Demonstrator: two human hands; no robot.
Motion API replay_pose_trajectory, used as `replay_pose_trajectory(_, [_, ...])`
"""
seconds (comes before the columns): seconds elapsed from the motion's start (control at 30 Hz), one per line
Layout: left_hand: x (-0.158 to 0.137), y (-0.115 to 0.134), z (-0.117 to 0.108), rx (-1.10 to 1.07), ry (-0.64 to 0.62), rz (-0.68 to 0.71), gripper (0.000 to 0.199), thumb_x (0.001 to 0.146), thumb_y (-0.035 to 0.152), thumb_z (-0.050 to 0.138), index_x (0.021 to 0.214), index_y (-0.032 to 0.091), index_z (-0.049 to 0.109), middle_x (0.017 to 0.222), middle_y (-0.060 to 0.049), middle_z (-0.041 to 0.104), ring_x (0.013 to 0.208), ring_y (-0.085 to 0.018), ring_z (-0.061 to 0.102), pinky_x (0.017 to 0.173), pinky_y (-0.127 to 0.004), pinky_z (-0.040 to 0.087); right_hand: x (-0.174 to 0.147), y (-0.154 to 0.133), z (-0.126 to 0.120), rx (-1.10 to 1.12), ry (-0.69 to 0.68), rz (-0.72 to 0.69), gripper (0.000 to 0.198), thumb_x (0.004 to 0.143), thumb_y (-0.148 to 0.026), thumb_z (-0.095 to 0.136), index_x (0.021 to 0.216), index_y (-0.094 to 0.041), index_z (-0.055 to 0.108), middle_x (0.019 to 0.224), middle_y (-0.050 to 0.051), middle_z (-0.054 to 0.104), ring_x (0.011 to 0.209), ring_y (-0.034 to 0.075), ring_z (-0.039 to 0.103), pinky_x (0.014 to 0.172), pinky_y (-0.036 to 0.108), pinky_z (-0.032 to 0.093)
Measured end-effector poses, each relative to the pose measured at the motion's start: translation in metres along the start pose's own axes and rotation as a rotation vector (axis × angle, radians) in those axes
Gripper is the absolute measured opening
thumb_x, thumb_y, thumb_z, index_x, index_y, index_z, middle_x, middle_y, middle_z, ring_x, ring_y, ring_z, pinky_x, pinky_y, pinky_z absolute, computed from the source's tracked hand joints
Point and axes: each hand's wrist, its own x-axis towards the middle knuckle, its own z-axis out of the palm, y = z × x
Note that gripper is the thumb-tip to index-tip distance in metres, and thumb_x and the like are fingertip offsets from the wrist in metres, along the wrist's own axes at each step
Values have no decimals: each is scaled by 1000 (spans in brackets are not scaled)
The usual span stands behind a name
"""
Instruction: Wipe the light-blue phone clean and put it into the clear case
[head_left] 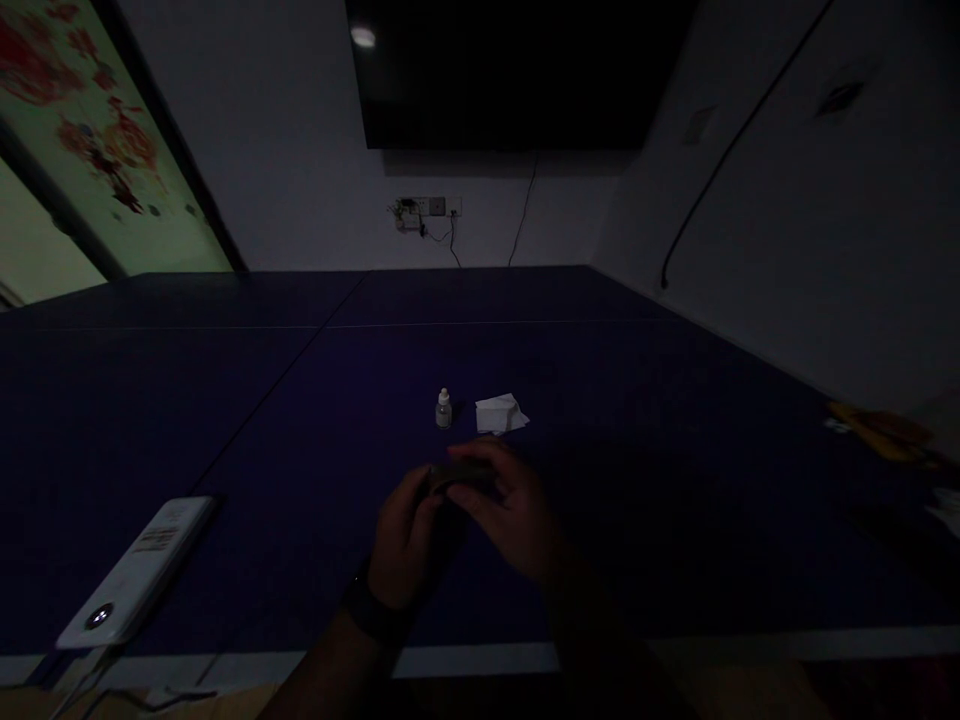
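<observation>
Over a broad dark-blue table (300,420) in a dim room, the left hand (405,540) and the right hand (514,520) meet near the table's front edge, at about six o'clock from its middle. Between them they hold a small dark flat object (463,476); the right fingers (487,455) curl over its top and far side, while the left fingers wrap its near left end, so both hands are grasping it. What the object is cannot be told in the low light. A dark band circles the left wrist. Just beyond the hands, at twelve o'clock from them, stands a small clear plastic dropper bottle with a white cap (443,409), upright and closed; its contents cannot be made out. Just beside it, at three o'clock, lies a crumpled white tissue (500,413), apart from the bottle. At eight o'clock from the hands, well apart, a long white rectangular device with a round button (139,575) lies by the table's front edge. On the far wall hangs a large black screen (517,70).
</observation>
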Motion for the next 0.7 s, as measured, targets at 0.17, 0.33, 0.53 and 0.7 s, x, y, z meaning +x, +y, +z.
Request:
replay_pose_trajectory(0.17, [0, 1, 2, 34, -50, 61, 37, 100, 48, 51, 114, 22, 73, 110, -9, 77, 102, -27, 68, 90, -35, 50, 1, -7, 9, -25, 25, -9, 2, 85, -27, 77, 84, -26, 75, 88, 0, 68, 85, 17, 66, 76, 29, 52])
replay_pose_trajectory(0.33, [0, 3, 2, 54, -103, 57, 35, 100, 45, 51, 106, 21, 75, 102, -8, 78, 93, -25, 69, 85, -34, 51, -1, -5, 11, -54, 88, 27, 9, 81, -28, 79, 76, -25, 73, 79, -1, 65, 76, 16, 63, 69, 28, 50])
replay_pose_trajectory(0.53, [11, 9, -7, 5, -175, 69, 32, 93, 44, 63, 112, 21, 75, 104, -7, 79, 95, -24, 71, 86, -34, 53, -1, 1, 12, 71, 223, 41, 13, 79, -33, 80, 72, -24, 72, 72, -1, 65, 69, 15, 62, 64, 28, 49])
replay_pose_trajectory(0.7, [19, 8, -23, -54, -163, -85, 24, 80, 37, 80, 98, 21, 77, 98, -6, 80, 93, -23, 73, 85, -33, 55, 0, 18, 10, 553, 537, 93, 27, 74, -44, 86, 80, -23, 70, 75, -2, 68, 68, 15, 63, 63, 29, 51])
